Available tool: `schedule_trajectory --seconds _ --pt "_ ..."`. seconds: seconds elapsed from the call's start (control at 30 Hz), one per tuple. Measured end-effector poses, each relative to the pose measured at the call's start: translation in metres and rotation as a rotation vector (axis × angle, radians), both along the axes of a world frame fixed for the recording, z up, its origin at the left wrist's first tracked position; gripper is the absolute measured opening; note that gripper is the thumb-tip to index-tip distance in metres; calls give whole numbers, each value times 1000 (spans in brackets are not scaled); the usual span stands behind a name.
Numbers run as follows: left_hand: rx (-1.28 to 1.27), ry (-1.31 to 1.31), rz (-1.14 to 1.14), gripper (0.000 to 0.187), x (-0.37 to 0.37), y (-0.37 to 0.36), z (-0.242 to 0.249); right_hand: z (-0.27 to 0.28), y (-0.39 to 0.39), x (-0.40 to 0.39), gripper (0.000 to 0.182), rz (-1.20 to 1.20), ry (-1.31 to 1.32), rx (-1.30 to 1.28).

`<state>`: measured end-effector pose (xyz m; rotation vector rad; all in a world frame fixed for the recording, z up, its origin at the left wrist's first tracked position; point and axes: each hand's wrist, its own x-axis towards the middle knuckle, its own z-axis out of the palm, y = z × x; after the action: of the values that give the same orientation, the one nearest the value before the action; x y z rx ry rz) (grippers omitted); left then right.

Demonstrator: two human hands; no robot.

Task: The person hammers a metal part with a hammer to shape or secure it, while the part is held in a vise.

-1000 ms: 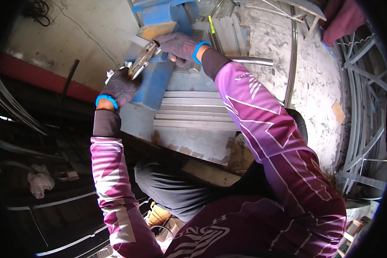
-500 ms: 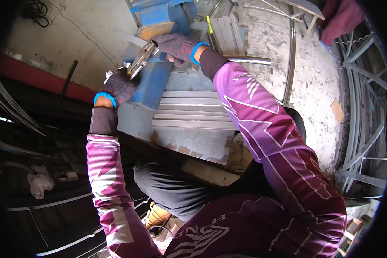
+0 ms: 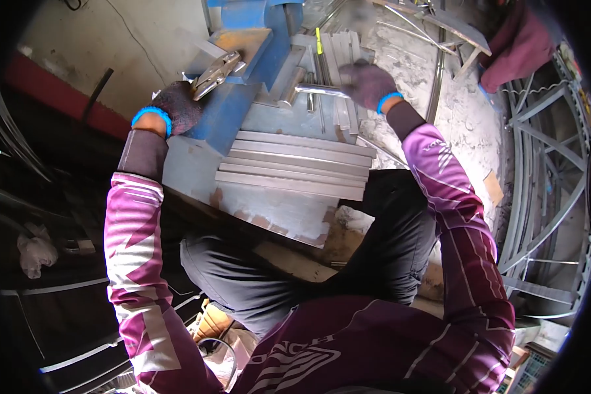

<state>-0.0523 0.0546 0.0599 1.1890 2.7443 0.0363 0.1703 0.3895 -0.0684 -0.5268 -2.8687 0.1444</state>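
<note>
My left hand (image 3: 176, 108), in a dark knitted glove with a blue cuff, is closed around the handles of locking pliers (image 3: 218, 73). The pliers' jaws lie over the blue metal block (image 3: 233, 115), near a short flat metal strip (image 3: 210, 48). My right hand (image 3: 369, 84), gloved alike and blurred, is closed at the end of the shiny tube handle of a metal hammer (image 3: 322, 90). Its cylindrical head rests on the bench plate beside the block. Below it, several flat steel bars (image 3: 295, 164) lie side by side.
More flat bars (image 3: 341, 49) and a yellow-green marker (image 3: 319, 41) lie at the back of the metal bench (image 3: 276, 220). Metal framework (image 3: 545, 164) stands on the right. Another person's dark red clothing (image 3: 515, 46) shows at the upper right, near a low metal stand (image 3: 456, 33).
My right hand has left the pliers' jaws, moved right and closed on the hammer's handle. My left hand still holds the pliers. The view has shifted slightly.
</note>
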Motion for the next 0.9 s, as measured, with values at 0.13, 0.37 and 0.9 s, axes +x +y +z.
schedule_trajectory --seconds 0.13,0.37,0.9 --pt "-7 -13 77 37 16 3 14 4 -28 13 42 3 -217 44" --pt "-1 65 57 43 4 3 8 -13 -48 -25 36 -87 -214 -39" --pt "50 79 82 42 8 3 12 130 -77 0 31 148 172 -917"
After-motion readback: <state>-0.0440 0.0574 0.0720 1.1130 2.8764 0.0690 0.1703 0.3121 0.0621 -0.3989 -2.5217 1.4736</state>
